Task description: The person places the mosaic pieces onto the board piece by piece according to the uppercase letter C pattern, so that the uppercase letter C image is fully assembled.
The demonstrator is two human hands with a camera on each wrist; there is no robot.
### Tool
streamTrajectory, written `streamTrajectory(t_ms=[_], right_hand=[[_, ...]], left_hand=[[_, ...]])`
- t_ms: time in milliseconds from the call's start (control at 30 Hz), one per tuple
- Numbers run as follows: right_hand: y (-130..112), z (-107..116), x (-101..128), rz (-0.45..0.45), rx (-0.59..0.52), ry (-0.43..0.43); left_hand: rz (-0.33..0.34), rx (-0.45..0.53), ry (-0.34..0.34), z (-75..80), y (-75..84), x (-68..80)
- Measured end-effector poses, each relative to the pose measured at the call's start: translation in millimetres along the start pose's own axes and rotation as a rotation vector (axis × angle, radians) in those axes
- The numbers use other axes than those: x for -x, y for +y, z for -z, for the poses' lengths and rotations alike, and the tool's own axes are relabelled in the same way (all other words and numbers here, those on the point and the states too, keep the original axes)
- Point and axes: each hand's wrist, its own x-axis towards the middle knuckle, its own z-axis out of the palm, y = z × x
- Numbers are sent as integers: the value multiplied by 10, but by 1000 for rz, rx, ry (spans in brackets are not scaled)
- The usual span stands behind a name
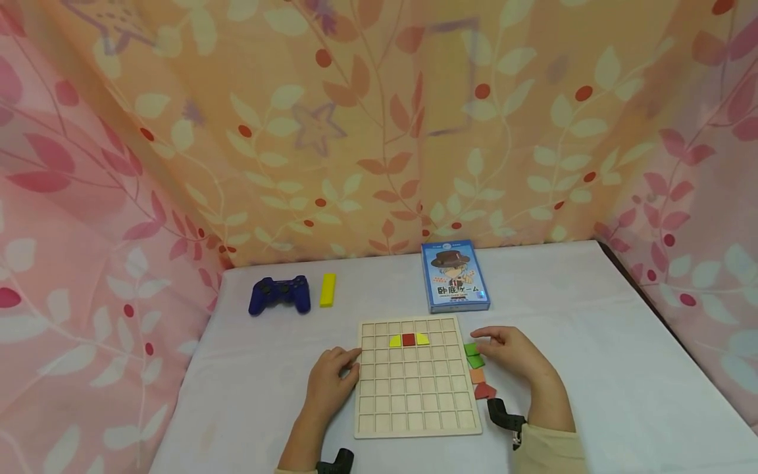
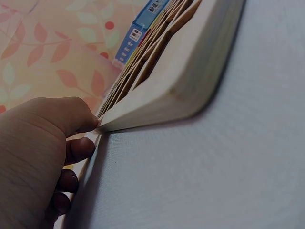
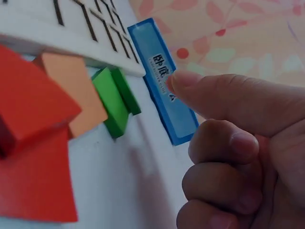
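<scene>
A pale wooden grid board (image 1: 414, 424) lies on the table between the two hands. Near its far edge sit a red square piece (image 1: 408, 340) and two yellow curved pieces, one on each side of the red. My left hand (image 1: 329, 383) touches the board's left edge with thumb and fingertips; its other fingers are partly hidden. To the right of the board, my right hand (image 1: 514, 352) hovers by two green pieces (image 3: 113, 102), its fingers loosely bent and no piece visible in them. Nearer me are an orange piece (image 3: 74, 90) and red pieces (image 3: 35, 176), which overlap.
A blue card-game box (image 1: 456, 276) lies behind the board. Farther left are a dark blue game controller (image 1: 279, 294) and a yellow bar (image 1: 328, 290). White cloth (image 1: 249, 395) covers the table, and a floral curtain (image 1: 379, 131) hangs at the back and sides.
</scene>
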Motion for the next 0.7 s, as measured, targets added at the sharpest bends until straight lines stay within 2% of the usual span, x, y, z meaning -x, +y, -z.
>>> streamTrajectory(t_ms=[133,300,567,700], right_hand=[[84,-43,-32,11,3,-25],[77,-92,-52,-6,5,-11],[63,-127,-75,-83,18,31],[82,-121,-93,-53,78,39]], left_hand=[[2,7,-3,4,4,-4],[13,10,-6,7,9,-1],[3,9,2,-3,12,4],[-22,6,27,-10,9,5]])
